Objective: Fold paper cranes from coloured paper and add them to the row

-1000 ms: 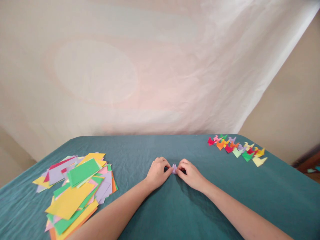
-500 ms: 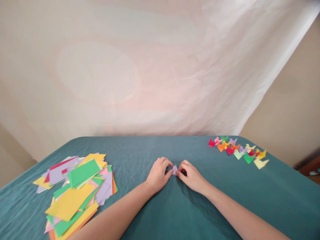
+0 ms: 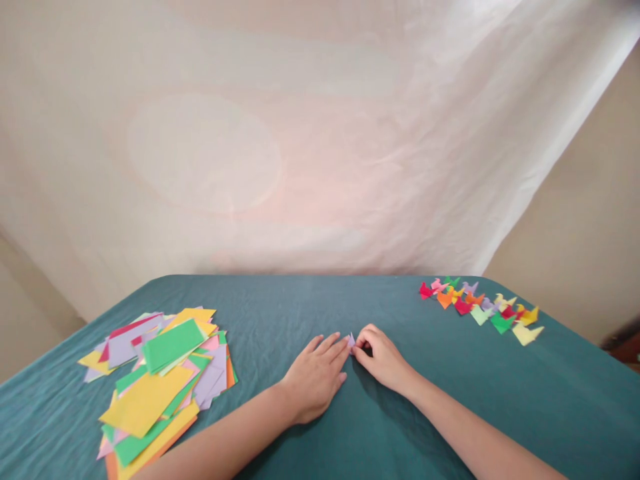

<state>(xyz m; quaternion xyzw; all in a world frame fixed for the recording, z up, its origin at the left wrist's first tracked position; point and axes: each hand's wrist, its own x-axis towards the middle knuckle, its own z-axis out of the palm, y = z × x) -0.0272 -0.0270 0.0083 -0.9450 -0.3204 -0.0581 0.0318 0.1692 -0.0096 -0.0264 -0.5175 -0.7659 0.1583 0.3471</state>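
A small lilac piece of folded paper [image 3: 351, 343] with a pointed tip stands out between my two hands at the middle of the table. Thumb and index finger of my right hand [image 3: 379, 351] pinch its right side. My left hand [image 3: 317, 377] lies palm down with its fingers stretched out, their tips reaching the left side of the paper and partly hiding it. Whether those fingertips press on the paper or only rest beside it, I cannot tell.
On the left lies a loose heap of coloured paper sheets [image 3: 150, 400], yellow, green, lilac, pink and orange. At the back right several small folded paper birds [image 3: 501, 323] stand in rows on the dark green tablecloth [image 3: 280, 300]. A pale cloth [image 3: 320, 133] hangs behind the table.
My left hand has gone from pinching the lilac paper to lying flat with fingers straight. My right hand keeps its pinch. The view has shifted slightly.
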